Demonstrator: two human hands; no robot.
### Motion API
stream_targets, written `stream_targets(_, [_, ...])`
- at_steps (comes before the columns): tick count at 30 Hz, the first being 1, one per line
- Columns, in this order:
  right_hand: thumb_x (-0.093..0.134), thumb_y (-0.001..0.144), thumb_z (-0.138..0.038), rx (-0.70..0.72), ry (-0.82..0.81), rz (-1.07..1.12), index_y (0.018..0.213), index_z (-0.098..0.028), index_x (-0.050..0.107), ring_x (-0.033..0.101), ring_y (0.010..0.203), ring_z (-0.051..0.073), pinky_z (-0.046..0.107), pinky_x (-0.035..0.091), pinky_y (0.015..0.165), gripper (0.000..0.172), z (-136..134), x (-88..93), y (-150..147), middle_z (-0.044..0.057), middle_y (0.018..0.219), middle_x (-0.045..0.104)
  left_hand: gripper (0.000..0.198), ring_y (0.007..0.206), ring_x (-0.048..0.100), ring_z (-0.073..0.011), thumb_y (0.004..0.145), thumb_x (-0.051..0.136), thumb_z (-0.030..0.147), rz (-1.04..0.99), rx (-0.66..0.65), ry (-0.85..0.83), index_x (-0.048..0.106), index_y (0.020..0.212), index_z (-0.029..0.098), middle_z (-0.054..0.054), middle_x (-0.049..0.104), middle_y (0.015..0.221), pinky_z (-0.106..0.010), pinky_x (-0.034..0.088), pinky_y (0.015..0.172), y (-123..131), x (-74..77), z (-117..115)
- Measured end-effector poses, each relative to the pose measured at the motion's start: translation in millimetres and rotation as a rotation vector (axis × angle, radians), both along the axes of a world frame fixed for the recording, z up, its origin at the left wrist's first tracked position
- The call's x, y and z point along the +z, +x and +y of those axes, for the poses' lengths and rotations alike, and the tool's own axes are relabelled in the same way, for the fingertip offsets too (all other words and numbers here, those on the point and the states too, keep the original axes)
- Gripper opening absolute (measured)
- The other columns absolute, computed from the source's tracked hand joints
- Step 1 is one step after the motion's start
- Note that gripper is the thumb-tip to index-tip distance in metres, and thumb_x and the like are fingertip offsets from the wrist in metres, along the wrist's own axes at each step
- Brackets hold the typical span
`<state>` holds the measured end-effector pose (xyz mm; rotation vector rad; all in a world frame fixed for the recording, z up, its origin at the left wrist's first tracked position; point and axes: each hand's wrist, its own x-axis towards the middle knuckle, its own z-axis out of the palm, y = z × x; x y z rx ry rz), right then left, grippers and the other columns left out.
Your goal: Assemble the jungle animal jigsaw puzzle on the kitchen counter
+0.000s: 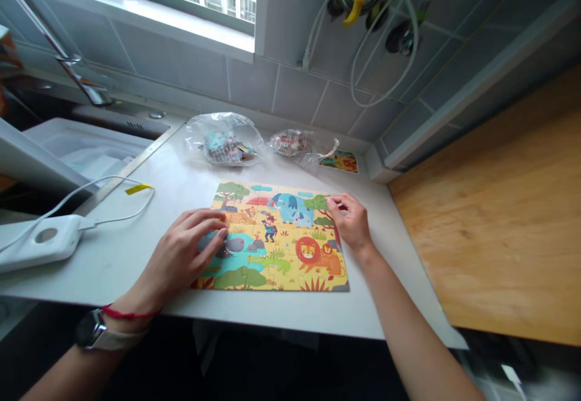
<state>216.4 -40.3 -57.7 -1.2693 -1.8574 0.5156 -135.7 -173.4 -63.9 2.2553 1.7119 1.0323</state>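
While pressing the puzzle (276,237) flat near the front edge of the bench (136,250), best to keep both palms low and push evenly toward the middle so no seam lifts. Left hand (188,250) spread open, fingers flat on the puzzle's left side; right hand (351,219) loosely curled, fingertips on the right edge, gripping nothing. Toward the back edge, two clear bags: left bag (224,141) filled with loose pieces, right bag (295,144) likewise, contents too blurred to tell further. Beside them, near the back right corner, a small picture card (339,161). At the left edge, a white device (40,244) with cable.
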Motion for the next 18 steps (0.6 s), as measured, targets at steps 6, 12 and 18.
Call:
stream_targets(6, [0.060, 0.100, -0.052, 0.263, -0.084, -0.410, 0.143, -0.026, 0.064, 0.045, 0.148, 0.036, 0.059, 0.039, 0.122, 0.050, -55.2, 17.5, -14.0, 0.012, 0.157, 0.054, 0.023, 0.124, 0.062, -0.0307, 0.102, 0.055, 0.041, 0.043, -0.036, -0.036, 0.072, 0.105, 0.026, -0.007, 0.073, 0.123, -0.050, 0.052, 0.105, 4.7, -1.9, -8.9])
stream_targets(12, [0.042, 0.102, -0.070, 0.305, -0.289, -0.670, 0.166, -0.029, 0.031, 0.008, 0.164, 0.034, 0.062, 0.019, 0.131, 0.077, -98.3, 8.8, 8.6, 0.006, 0.176, 0.018, 0.038, 0.148, 0.042, -0.0364, 0.101, 0.053, 0.048, 0.184, -0.144, -0.130, 0.066, 0.131, 0.029, -0.008, 0.055, 0.151, -0.057, 0.038, 0.122, 24.6, -1.5, -17.7])
stream_targets(18, [0.042, 0.102, -0.070, 0.217, -0.261, -0.681, 0.164, -0.034, 0.035, 0.012, 0.164, 0.030, 0.059, 0.018, 0.132, 0.073, -109.3, 3.2, 35.9, 0.000, 0.176, 0.020, 0.038, 0.147, 0.041, -0.0381, 0.101, 0.049, 0.055, 0.160, -0.152, -0.176, 0.066, 0.128, 0.034, -0.004, 0.055, 0.151, -0.062, 0.037, 0.120, 58.1, 1.3, -12.7])
